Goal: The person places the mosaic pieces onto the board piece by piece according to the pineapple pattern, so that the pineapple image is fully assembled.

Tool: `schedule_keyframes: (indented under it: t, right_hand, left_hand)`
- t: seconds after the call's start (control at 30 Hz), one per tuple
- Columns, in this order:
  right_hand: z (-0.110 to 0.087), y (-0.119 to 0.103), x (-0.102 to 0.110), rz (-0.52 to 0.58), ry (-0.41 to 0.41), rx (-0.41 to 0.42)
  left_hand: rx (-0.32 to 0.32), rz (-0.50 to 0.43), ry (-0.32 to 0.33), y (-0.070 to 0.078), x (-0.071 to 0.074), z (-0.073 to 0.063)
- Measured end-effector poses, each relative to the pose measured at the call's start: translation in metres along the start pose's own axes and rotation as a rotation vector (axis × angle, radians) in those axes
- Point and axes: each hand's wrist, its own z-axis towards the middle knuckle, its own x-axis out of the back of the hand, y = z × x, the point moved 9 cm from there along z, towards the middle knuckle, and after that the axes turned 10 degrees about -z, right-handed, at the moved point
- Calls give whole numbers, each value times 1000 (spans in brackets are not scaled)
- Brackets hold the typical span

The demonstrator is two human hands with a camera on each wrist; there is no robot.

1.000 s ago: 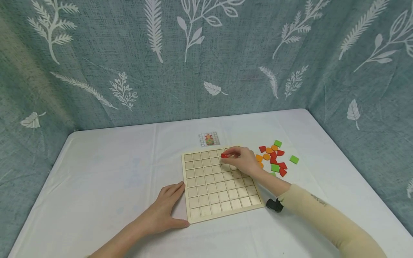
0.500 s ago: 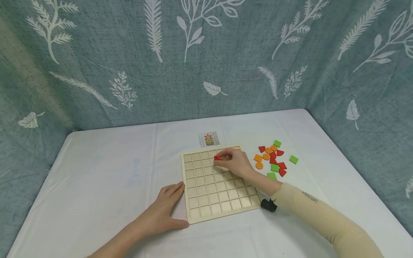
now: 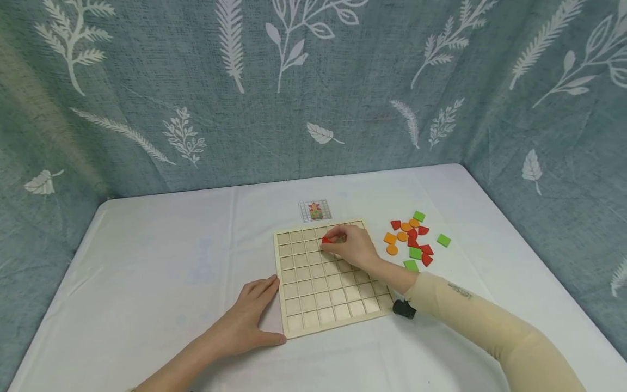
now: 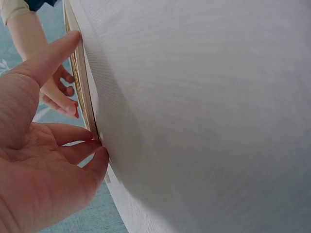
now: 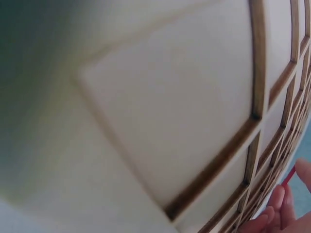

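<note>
Now farther left, mid-frame: pinching a red piece (image 3: 326, 240) in the right hand (image 3: 355, 247); touching the board (image 3: 307, 288) with the left hand (image 3: 251, 316) spread, lower centre.

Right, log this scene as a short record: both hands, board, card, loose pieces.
Left hand: touching the near-left part of the board
Right hand: pinching a red piece over the far part of the board; contact with the board unclear
Board: gridded, flat on the table; some cells hidden by the right hand
Card: beyond the board, printed with a coloured figure on a grid
Loose pieces: red, orange and green, right of the board
</note>
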Motion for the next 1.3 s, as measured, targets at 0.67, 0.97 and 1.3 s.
schedule_keyframes:
  t: [0.67, 0.97, 1.3]
  right_hand:
    - [3, 1, -5, -116, 19, 4]
    - [-4, -1, -3, -108, 20, 64]
    - [-20, -5, 0, -194, 19, 220]
  left_hand:
    - [-6, 12, 0, 1, 1, -1]
    - [-8, 20, 3, 2, -2, -1]
    - [-12, 20, 7, 0, -4, -3]
